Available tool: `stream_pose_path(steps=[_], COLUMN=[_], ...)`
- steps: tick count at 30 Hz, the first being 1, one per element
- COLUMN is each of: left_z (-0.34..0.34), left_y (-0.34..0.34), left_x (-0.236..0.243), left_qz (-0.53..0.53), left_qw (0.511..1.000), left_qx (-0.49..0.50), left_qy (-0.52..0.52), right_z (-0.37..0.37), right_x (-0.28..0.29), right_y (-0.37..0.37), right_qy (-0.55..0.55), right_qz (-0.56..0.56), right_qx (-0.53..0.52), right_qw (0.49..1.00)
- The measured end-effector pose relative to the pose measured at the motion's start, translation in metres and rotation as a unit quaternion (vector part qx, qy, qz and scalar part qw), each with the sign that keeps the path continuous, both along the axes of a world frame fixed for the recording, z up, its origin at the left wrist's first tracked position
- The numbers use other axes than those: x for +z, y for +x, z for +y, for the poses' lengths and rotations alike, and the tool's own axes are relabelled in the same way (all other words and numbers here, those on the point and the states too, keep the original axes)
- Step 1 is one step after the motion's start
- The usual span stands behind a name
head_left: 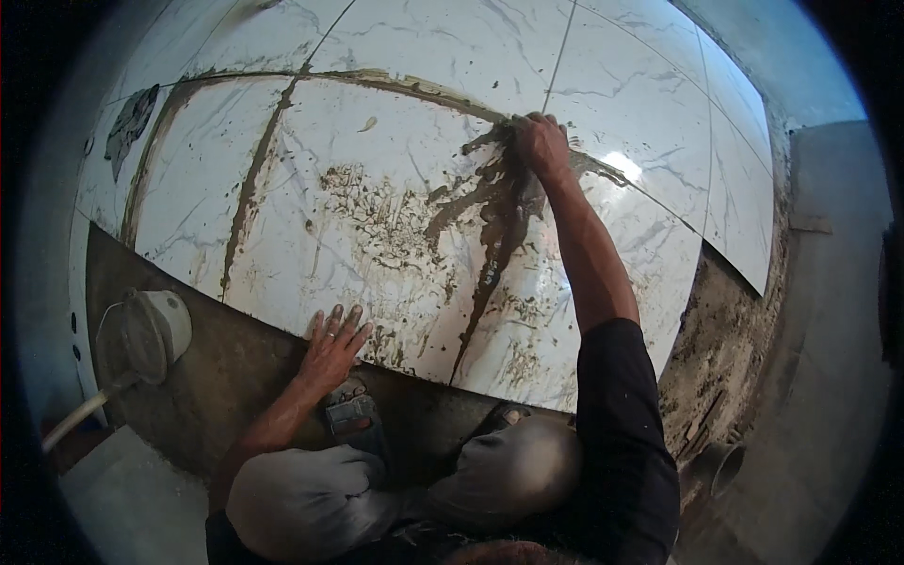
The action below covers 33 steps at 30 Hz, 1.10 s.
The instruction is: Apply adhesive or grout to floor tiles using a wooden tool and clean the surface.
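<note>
My left hand (333, 350) rests flat, fingers spread, on the front edge of a white marble-patterned tile (358, 311) spattered with brown grout. My right hand (541, 143) reaches forward to a joint where several tiles meet, its fingers curled down onto wet dark grout (504, 235); whatever is under them is hidden. The grout is smeared around that spot and runs along the joint toward me. More brown grout lines run along the joints at the left and back.
A pale bucket (171, 320) with a pipe or handle beside it is at the left on dark bare floor (207, 367). A crumpled grey cloth (127, 127) lies on the far-left tiles. Rough mortar edging and a dark round container (723, 469) are at the right. My knees are below.
</note>
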<state>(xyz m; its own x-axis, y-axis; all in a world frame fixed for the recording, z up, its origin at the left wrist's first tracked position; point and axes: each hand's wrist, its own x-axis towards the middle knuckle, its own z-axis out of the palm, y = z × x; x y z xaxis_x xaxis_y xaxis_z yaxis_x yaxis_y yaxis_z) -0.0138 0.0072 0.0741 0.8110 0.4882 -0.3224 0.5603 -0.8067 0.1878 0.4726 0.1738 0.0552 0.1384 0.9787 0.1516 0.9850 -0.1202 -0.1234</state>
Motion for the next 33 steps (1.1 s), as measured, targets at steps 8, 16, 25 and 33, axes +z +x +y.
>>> stream_pose_path(steps=[8,16,25,33], left_z=[-0.001,-0.002,-0.003,-0.003], left_y=[-0.006,-0.002,0.000,0.000], left_x=[0.001,0.001,0.006,0.006], left_qz=[0.001,0.012,0.008,0.004], left_qw=[1.000,1.000,1.000,0.999], left_qx=[0.010,0.012,0.019,0.031], left_qy=[0.000,-0.005,-0.006,-0.033], right_z=[0.034,0.036,0.018,0.010], right_x=[-0.002,-0.023,-0.026,-0.017], right_y=[-0.016,0.006,0.016,0.003], right_qy=[-0.019,0.052,0.122,0.121], right_qz=[-0.046,-0.036,0.163,0.273], right_qx=[0.016,0.106,0.061,-0.019], right_qw=[0.999,0.992,0.977,0.954])
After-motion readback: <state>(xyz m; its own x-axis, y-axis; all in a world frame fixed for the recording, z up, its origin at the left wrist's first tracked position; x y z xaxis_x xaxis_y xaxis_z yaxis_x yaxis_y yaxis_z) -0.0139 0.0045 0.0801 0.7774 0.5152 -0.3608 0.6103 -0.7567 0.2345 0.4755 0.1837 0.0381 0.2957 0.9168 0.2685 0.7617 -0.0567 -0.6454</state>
